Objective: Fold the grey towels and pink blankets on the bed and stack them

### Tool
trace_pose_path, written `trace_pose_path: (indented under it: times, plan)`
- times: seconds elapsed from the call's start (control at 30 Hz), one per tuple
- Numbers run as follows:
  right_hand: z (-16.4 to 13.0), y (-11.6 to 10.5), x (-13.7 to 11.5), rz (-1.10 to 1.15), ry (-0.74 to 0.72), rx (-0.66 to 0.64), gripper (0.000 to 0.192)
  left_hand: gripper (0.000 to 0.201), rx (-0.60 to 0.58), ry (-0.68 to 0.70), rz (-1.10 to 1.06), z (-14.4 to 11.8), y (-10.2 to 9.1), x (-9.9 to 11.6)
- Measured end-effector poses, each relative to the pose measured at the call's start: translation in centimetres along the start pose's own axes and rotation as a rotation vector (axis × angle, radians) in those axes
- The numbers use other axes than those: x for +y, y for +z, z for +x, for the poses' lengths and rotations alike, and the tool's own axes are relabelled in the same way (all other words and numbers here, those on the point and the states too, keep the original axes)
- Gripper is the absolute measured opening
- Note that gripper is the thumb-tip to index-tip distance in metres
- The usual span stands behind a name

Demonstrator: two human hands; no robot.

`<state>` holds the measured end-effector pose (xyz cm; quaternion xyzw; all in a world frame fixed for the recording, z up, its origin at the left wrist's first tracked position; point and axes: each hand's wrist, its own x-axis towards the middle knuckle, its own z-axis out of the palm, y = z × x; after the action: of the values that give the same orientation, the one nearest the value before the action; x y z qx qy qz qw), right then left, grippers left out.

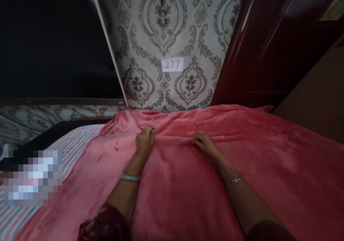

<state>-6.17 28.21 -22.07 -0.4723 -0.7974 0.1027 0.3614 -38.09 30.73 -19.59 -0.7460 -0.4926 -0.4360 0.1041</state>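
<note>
A pink-red plush blanket (182, 183) is spread before me, rumpled along its far side near the wall. My left hand (145, 139) is closed and grips a fold of it, left of centre. Level with it on the right, my right hand (204, 142) pinches the same blanket. Between the two hands the cloth forms a raised, straight ridge. Both forearms reach forward over the blanket, with a bangle on each wrist.
Striped cloth (77, 140) shows under the blanket at the left, beside a blurred-out patch (32, 178). A large dark screen (53, 44) stands at the back left. Patterned wallpaper (163, 29) bears a paper marked 277 (172, 64). Dark red glossy furniture (258, 47) stands at the right.
</note>
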Motion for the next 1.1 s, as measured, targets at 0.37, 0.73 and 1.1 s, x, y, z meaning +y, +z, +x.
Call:
trace_pose_path:
  times: [0.37, 0.73, 1.1]
  plan:
    - [-0.2, -1.2, 0.5, 0.150, 0.160, -0.124, 0.049, 0.035, -0.326, 0.033, 0.053, -0.1, -0.7, 0.7]
    - [-0.3, -1.0, 0.9, 0.299, 0.242, -0.165, 0.048, 0.032, -0.425, 0.022, 0.129, 0.2, -0.6, 0.4]
    - [-0.4, -0.6, 1.6, 0.277, 0.214, -0.191, 0.050, 0.029, -0.616, -0.100, 0.146, -1.1, -8.8, -9.7]
